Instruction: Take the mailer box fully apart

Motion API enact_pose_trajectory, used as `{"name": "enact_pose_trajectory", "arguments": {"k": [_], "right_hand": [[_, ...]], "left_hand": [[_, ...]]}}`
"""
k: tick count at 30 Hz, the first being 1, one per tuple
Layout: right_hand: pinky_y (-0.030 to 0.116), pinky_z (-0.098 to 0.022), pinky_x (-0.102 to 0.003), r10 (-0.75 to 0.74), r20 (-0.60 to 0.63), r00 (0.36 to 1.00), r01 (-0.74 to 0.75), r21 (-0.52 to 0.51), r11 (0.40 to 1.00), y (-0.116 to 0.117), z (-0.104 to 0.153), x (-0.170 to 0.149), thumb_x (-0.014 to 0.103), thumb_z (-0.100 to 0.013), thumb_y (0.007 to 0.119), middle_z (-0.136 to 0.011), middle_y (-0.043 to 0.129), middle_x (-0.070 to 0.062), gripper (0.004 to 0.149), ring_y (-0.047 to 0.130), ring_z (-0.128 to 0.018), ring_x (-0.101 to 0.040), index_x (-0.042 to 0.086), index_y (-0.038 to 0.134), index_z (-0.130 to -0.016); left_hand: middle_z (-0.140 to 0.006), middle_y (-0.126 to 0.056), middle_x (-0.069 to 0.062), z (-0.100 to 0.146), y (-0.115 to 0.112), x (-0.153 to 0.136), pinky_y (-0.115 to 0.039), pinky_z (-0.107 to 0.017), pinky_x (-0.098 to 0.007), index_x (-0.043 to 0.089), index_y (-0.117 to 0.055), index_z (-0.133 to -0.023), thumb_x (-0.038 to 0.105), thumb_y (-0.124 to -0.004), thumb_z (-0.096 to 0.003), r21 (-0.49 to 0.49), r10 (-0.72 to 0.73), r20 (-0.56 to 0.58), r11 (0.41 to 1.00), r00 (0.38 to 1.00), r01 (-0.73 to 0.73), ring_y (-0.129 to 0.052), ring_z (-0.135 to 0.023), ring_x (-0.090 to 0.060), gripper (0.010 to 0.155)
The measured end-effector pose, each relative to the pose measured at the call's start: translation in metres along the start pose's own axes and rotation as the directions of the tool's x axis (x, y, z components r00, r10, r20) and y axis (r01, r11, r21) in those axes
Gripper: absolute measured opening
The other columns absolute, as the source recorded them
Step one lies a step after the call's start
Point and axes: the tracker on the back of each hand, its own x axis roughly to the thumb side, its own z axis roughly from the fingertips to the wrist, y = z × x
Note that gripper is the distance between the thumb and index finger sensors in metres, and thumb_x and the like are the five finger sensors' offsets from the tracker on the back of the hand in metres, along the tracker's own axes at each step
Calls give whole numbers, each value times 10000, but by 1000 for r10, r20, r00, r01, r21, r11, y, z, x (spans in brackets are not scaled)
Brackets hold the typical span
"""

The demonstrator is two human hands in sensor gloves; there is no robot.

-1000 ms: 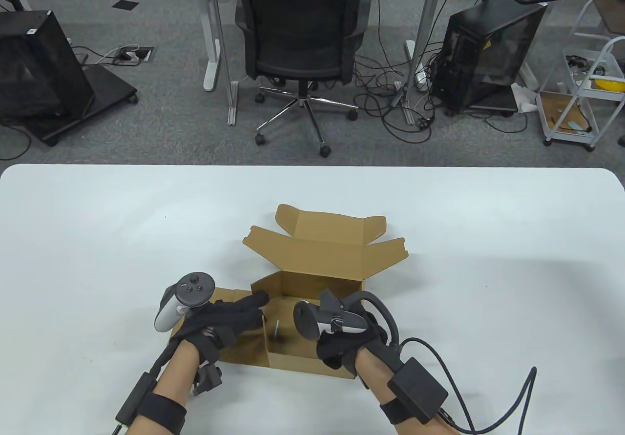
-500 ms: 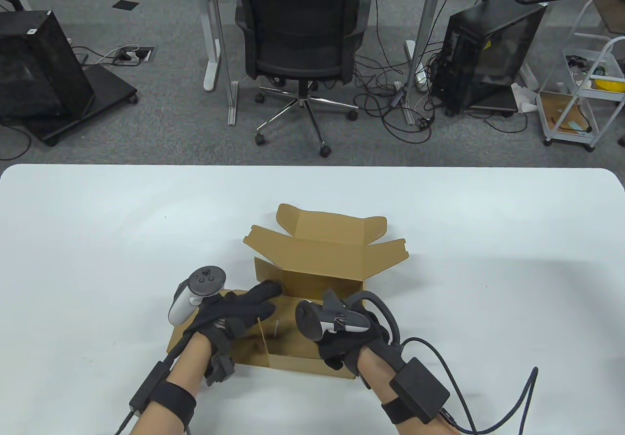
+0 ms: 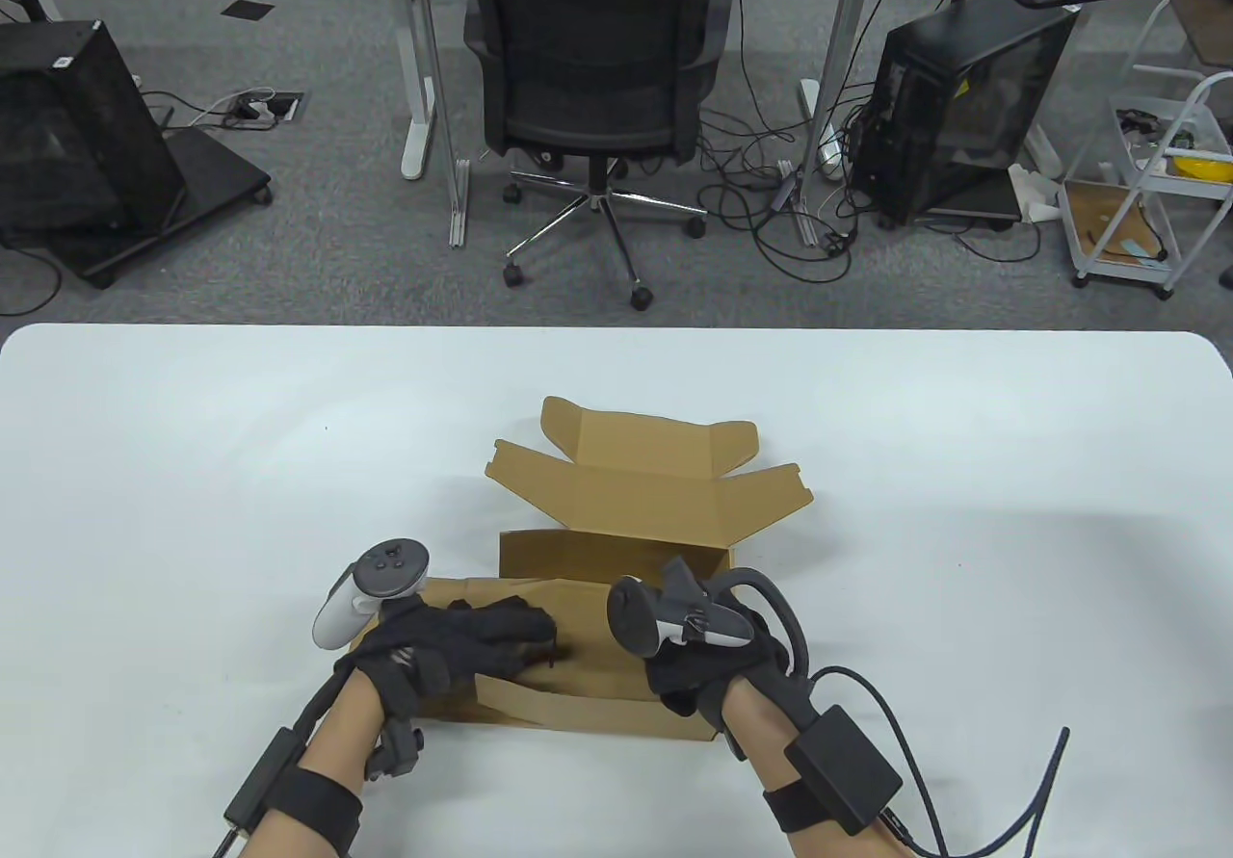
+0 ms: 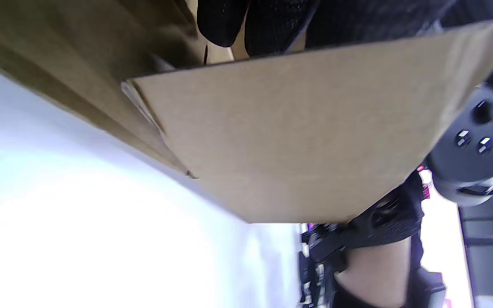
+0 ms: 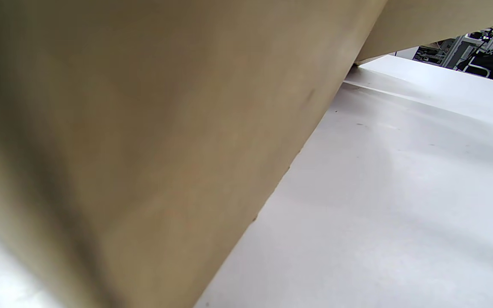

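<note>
Mailer box (image 3: 636,550) lies under left hand (image 3: 462,641) fingers spread flat; right hand (image 3: 703,665) fingers hidden.

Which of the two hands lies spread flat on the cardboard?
The left hand: it presses on the mailer box panel, while the right hand is at the box's near right corner.

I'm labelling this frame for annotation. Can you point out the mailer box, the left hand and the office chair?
mailer box (image 3: 626,487): table view, on the open lid's inner face.
left hand (image 3: 462,641): table view, on the gloved back of the hand.
office chair (image 3: 592,68): table view, on the mesh backrest.
</note>
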Motion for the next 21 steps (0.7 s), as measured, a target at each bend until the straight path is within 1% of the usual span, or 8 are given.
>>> {"name": "enact_pose_trajectory", "arguments": {"k": [1, 5, 9, 12, 15, 18, 20, 21], "right_hand": [[521, -745, -482, 0, -1, 1000, 0, 0, 1000, 0, 0, -1, 451, -452, 801, -809, 989, 85, 441, 944, -810, -206, 339, 853, -875], [508, -749, -495, -9, -4, 1000, 9, -7, 1000, -1, -1, -4, 450, -460, 793, -827, 973, 82, 442, 929, -826, -210, 341, 840, -886], [495, -755, -504, -17, -1, 1000, 17, -17, 1000, -1, -1, -7, 451, -467, 784, -848, 955, 77, 449, 909, -847, -218, 341, 821, -901], [486, -757, -519, -46, 20, 999, 47, -36, 998, -2, 1, -9, 454, -475, 772, -871, 932, 75, 454, 886, -871, -224, 344, 800, -914], [465, -766, -539, -113, 73, 991, 121, -105, 987, -5, 6, -15, 469, -488, 747, -941, 869, 82, 463, 796, -960, -221, 360, 759, -938], [410, -769, -543, -241, 113, 964, 259, -197, 946, -12, 12, -29, 461, -496, 737, -959, 807, 30, 441, 673, -1014, -256, 343, 782, -919], [343, -755, -562, -287, 85, 954, 299, -271, 915, -19, 17, -38, 449, -490, 750, -977, 734, -9, 432, 582, -1024, -295, 325, 803, -901], [337, -750, -567, -275, 43, 961, 274, -307, 911, -23, 21, -42, 455, -490, 751, -993, 707, -15, 430, 553, -1029, -308, 335, 802, -900]], "left_hand": [[-1267, -477, -54, -2, -2, 1, 97, -680, -523, 280, -630, -1117, 480, -896, -495, -7, -27, -12, 1000, 1000, 27, -178, -1168, -233, 706], [-1282, -363, 10, -13, -17, 11, 105, -659, -562, 335, -550, -1131, 494, -908, -479, -58, -268, -80, 963, 960, 264, -99, -1155, -235, 761], [-1278, -224, 21, -19, -26, 15, 109, -641, -598, 377, -475, -1139, 489, -894, -489, -85, -363, -118, 931, 924, 355, -38, -1136, -239, 782], [-1262, -150, 47, -23, -30, 15, 110, -636, -593, 386, -447, -1140, 485, -870, -509, -98, -426, -154, 905, 892, 415, -7, -1123, -211, 766], [-1243, -99, 92, -26, -35, 17, 106, -635, -595, 400, -435, -1136, 487, -842, -523, -122, -495, -198, 869, 846, 480, 33, -1108, -188, 741], [-1231, -60, 97, -29, -39, 18, 91, -636, -613, 428, -388, -1129, 476, -826, -538, -132, -549, -223, 836, 806, 533, 49, -1099, -193, 736], [-1220, -25, 102, -32, -42, 18, 84, -635, -621, 450, -333, -1124, 464, -826, -544, -139, -586, -236, 810, 775, 569, 71, -1091, -196, 761], [-1216, -11, 102, -33, -43, 19, 78, -634, -627, 458, -310, -1120, 475, -816, -546, -146, -603, -241, 797, 760, 586, 70, -1088, -201, 766]]}}
